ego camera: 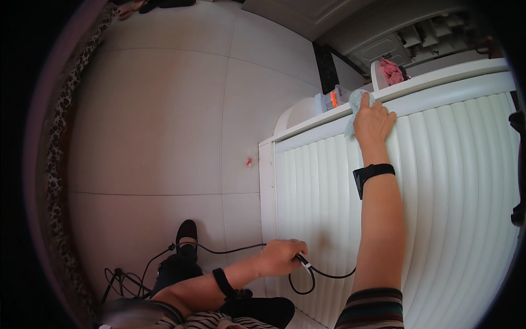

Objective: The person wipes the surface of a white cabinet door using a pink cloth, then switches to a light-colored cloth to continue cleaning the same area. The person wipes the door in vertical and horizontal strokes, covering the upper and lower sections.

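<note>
My right hand (374, 119) presses a pale blue-green cloth (357, 105) onto the white top ledge (314, 124), the index finger stretched out over it. Part of the cloth hangs down over the ledge's near side. Lower down, my left hand (283, 257) grips a looped black cable (302, 293) with a small white tag (306, 266) on it. That hand is in front of the lower left part of a white ribbed panel (316, 197), and the cable runs out of it both ways. Both wrists wear black straps.
Behind the ledge are a clear plastic box with an orange clip (333, 98) and a pink cloth (392, 72). More cable (123, 283) lies tangled at the lower left, near my shoe (187, 234). A small red-and-white scrap (249, 161) lies on the tiled floor (164, 123).
</note>
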